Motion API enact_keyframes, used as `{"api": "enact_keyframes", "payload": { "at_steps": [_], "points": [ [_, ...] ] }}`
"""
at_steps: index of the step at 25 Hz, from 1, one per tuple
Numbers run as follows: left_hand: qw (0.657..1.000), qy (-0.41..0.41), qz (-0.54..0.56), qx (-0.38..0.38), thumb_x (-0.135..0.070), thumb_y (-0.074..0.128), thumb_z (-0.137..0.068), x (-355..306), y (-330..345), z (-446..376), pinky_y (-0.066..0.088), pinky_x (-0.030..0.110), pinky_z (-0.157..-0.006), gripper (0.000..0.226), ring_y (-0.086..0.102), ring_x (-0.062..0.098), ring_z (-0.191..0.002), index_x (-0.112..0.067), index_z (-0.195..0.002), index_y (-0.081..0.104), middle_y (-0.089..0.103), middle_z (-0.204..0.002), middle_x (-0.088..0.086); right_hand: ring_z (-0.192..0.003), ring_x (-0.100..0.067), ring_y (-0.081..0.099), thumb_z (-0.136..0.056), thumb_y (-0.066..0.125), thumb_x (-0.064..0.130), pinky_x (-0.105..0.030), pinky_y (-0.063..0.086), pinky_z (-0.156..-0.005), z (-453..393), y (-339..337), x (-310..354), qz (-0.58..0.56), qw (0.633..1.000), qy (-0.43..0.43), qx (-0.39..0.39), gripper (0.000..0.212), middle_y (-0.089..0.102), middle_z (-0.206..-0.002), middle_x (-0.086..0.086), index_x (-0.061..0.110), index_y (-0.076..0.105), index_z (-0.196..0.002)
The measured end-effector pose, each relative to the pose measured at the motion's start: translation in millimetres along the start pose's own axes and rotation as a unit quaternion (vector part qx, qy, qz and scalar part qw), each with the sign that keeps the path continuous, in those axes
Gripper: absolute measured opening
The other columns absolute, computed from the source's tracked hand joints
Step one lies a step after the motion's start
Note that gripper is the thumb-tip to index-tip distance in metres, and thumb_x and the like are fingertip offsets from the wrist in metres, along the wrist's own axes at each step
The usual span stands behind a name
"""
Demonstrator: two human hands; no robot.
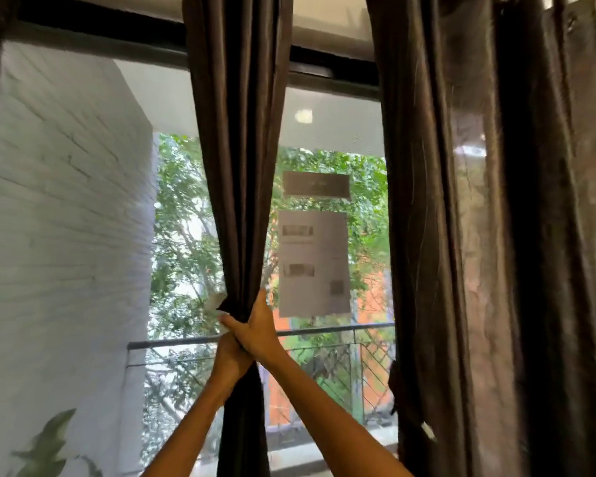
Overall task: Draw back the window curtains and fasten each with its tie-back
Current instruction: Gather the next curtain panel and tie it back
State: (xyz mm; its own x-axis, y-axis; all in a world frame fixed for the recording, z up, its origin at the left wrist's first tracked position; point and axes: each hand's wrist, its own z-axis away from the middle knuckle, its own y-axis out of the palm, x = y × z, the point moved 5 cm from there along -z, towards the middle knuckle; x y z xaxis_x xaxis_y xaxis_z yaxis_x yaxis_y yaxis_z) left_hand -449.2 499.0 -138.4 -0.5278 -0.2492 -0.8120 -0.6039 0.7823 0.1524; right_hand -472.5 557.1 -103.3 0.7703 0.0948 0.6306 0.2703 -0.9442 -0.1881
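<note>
I note both hands, left (228,358) and right (257,333), grasping the gathered middle curtain (238,166) at the window's centre; no tie-back is clearly visible, so I judge loosening either grip to fetch one lets the folds spill open.

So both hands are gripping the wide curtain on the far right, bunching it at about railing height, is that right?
Not quite. The head view shows both the left hand and right hand gripping the narrow middle curtain, not the wide right curtain, which hangs untouched. The bunching at about railing height is correct.
</note>
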Motion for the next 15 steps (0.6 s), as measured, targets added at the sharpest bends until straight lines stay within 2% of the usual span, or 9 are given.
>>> {"api": "enact_keyframes", "payload": {
  "at_steps": [1, 3, 4, 6, 8, 9, 10, 12, 15],
  "points": [
    [0.999, 0.027, -0.044, 0.002, -0.012, 0.034, -0.099, -1, 1, 6, 0.035, 0.032, -0.103, 0.034, 0.048, 0.016, -0.118, -0.004, -0.132, 0.035, 0.045, -0.140, 0.009, -0.103, -0.021, 0.060, -0.076, 0.075, 0.027, -0.024, 0.049, -0.081, 1, -8, 1, 0.004, 1.000, 0.011, 0.005, 0.074, 0.060, -0.117, -0.010, 0.010, 0.031, -0.133],
    [0.974, 0.113, -0.191, -0.051, -0.015, 0.062, -0.086, 2, -4, 19, 0.033, 0.045, -0.102, 0.056, 0.041, 0.035, -0.122, -0.003, -0.132, 0.034, 0.035, -0.142, 0.021, -0.102, -0.018, 0.059, -0.078, 0.072, 0.036, -0.026, 0.048, -0.084, 4, -27, 8, 0.006, 0.999, 0.036, 0.006, 0.077, 0.059, -0.119, -0.008, 0.018, 0.027, -0.137],
    [0.961, 0.153, -0.205, -0.107, -0.016, 0.071, -0.077, 2, -3, 29, 0.030, 0.049, -0.103, 0.067, 0.037, 0.039, -0.124, -0.001, -0.131, 0.034, 0.037, -0.137, 0.024, -0.099, -0.018, 0.058, -0.080, 0.069, 0.037, -0.027, 0.048, -0.084, 7, -40, 10, 0.012, 0.999, 0.045, -0.010, 0.074, 0.058, -0.118, -0.010, 0.016, 0.028, -0.139],
    [0.897, 0.296, -0.278, -0.175, -0.020, 0.062, -0.075, -15, 16, 57, 0.017, 0.049, -0.110, 0.061, 0.031, 0.038, -0.127, -0.003, -0.129, 0.037, 0.038, -0.133, 0.023, -0.095, -0.018, 0.055, -0.084, 0.066, 0.034, -0.033, 0.047, -0.083, 12, -74, 12, 0.046, 0.996, 0.037, -0.066, 0.061, 0.058, -0.113, -0.014, 0.010, 0.038, -0.132],
    [0.843, 0.425, -0.309, -0.113, -0.016, 0.053, -0.074, -40, 65, 82, 0.008, 0.047, -0.114, 0.055, 0.031, 0.035, -0.127, -0.006, -0.127, 0.039, 0.038, -0.131, 0.018, -0.095, -0.023, 0.055, -0.083, 0.059, 0.035, -0.039, 0.046, -0.083, 21, -112, 12, 0.108, 0.989, 0.006, -0.105, 0.051, 0.058, -0.109, -0.015, 0.006, 0.045, -0.122],
    [0.835, 0.448, -0.311, -0.070, -0.012, 0.053, -0.072, -46, 91, 87, 0.013, 0.047, -0.113, 0.055, 0.033, 0.034, -0.125, -0.006, -0.125, 0.040, 0.040, -0.130, 0.017, -0.097, -0.026, 0.055, -0.082, 0.053, 0.032, -0.040, 0.046, -0.083, 24, -133, 12, 0.142, 0.983, -0.010, -0.113, 0.047, 0.058, -0.109, -0.015, 0.005, 0.047, -0.120],
    [0.841, 0.450, -0.300, -0.029, -0.006, 0.054, -0.068, -51, 113, 91, 0.021, 0.047, -0.110, 0.055, 0.036, 0.032, -0.121, -0.006, -0.123, 0.042, 0.043, -0.127, 0.016, -0.099, -0.027, 0.055, -0.081, 0.051, 0.026, -0.041, 0.045, -0.084, 28, -154, 11, 0.175, 0.977, -0.028, -0.119, 0.044, 0.058, -0.110, -0.014, 0.006, 0.048, -0.120],
    [0.886, 0.397, -0.237, 0.027, 0.006, 0.057, -0.066, -55, 150, 91, 0.035, 0.040, -0.095, 0.051, 0.042, 0.028, -0.110, -0.005, -0.115, 0.048, 0.051, -0.117, 0.015, -0.104, -0.029, 0.053, -0.080, 0.054, 0.014, -0.040, 0.042, -0.086, 36, -199, 14, 0.251, 0.954, -0.075, -0.146, 0.039, 0.058, -0.112, -0.012, 0.007, 0.051, -0.118],
    [0.943, 0.287, -0.155, 0.071, 0.007, 0.058, -0.076, -53, 208, 87, 0.042, 0.034, -0.090, 0.041, 0.050, 0.028, -0.106, -0.004, -0.114, 0.049, 0.055, -0.112, 0.014, -0.108, -0.025, 0.050, -0.082, 0.055, 0.015, -0.036, 0.036, -0.087, 53, -269, 14, 0.369, 0.898, -0.120, -0.207, 0.035, 0.056, -0.114, -0.005, 0.013, 0.052, -0.116]
  ]
}}
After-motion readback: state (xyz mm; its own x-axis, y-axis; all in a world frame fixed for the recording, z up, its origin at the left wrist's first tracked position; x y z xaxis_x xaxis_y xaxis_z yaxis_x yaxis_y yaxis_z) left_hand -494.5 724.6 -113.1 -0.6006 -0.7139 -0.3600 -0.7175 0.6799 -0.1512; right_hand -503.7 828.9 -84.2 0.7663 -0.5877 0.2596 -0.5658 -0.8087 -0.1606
